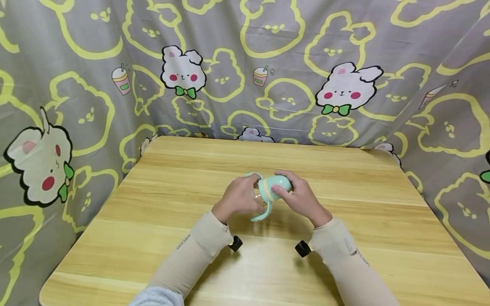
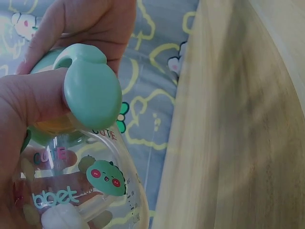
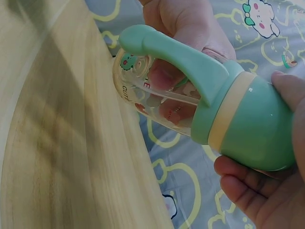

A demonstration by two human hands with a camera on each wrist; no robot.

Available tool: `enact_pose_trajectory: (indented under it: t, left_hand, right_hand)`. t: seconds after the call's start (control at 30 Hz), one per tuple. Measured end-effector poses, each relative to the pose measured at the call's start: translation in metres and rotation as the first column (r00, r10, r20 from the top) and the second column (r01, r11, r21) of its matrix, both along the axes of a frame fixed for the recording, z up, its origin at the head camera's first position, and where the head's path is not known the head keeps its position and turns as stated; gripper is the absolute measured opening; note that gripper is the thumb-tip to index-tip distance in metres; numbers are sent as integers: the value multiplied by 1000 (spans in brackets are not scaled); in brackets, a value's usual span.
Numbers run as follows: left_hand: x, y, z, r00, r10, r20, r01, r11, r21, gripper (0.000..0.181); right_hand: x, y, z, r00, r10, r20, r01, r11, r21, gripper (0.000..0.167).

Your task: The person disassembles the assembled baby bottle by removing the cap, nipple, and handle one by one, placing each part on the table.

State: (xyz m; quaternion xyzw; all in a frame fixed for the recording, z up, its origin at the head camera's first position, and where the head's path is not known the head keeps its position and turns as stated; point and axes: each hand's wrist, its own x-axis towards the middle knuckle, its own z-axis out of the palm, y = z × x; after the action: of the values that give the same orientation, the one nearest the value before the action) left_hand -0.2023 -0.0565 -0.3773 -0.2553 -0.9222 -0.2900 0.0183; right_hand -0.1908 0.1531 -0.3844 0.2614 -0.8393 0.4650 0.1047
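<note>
Head view: left fingers (image 1: pixel 250 182) grip the bottle (image 1: pixel 264 195), right fingers (image 1: pixel 282 194) its cap (image 1: pixel 280 182); keep both coaxial, inside the worktop's far edge (image 1: pixel 268 146).

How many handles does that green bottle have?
I see 2. In the head view, one handle sticks out from the bottle on its far side; the second handle curves out on the near side. Fingers cover some of the bottle.

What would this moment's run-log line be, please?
left hand: grips transparent two-handled bottle | right hand: grips rounded mint-green cap | cap: on bottle | bottle: tilted
</note>
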Motion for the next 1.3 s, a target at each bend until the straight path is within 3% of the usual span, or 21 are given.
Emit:
enact_pose_trajectory:
  t: [0.33,0.6,0.87,1.13,1.3]
  left_hand:
    - [2,1,-5,995,-22,97,21,1000,11,62]
    - [15,1,-18,990,-32,136,30,999,18,60]
    - [3,3,-6,997,-17,79,16,1000,7,59]
    - [1,2,-5,1000,-6,2,6,999,-31,58]
    - [0,0,-4,1000,-19,19,19,1000,1,58]
  right_hand:
    - [-2,2,-1,999,-34,1,34,997,67,35]
    - [9,1,-11,998,-38,52,32,992,123,41]
    - [1,-1,1,988,-99,120,92,994,64,39]
    - [0,0,0,989,-36,143,35,999,12,40]
    - [0,2,1,994,27,106,-27,1000,2,40]
